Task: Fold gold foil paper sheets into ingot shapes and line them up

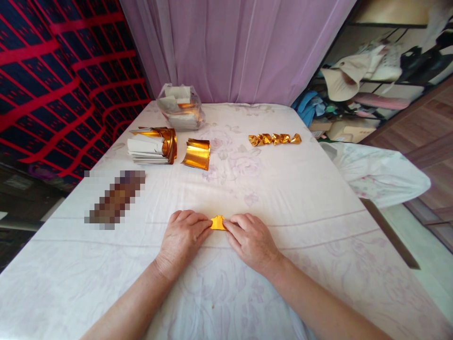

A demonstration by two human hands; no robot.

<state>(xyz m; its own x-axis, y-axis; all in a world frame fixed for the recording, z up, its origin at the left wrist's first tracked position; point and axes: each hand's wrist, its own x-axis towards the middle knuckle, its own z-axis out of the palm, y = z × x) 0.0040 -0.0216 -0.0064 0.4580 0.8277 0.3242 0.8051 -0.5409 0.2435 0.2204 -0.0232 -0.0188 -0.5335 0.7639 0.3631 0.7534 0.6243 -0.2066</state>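
Between my two hands, on the cloth, is a small piece of folded gold foil paper (217, 223), its top edge raised in a short hump. My left hand (186, 231) pinches its left end, fingers curled together. At the right end, my right hand (252, 236) grips it between thumb and fingers. The fingertips cover both ends of the paper. Farther off stand a curved stack of gold foil sheets (197, 154) and a larger stack of sheets (150, 147) showing white backs. A row of folded gold pieces (274, 139) lies at the back right.
A clear plastic bag (181, 107) with more sheets sits at the table's far edge. A pixelated brown patch (116, 198) covers something at the left. The table (311, 283) wears a floral cloth; shelves (375, 80) with clothes stand beyond its right side.
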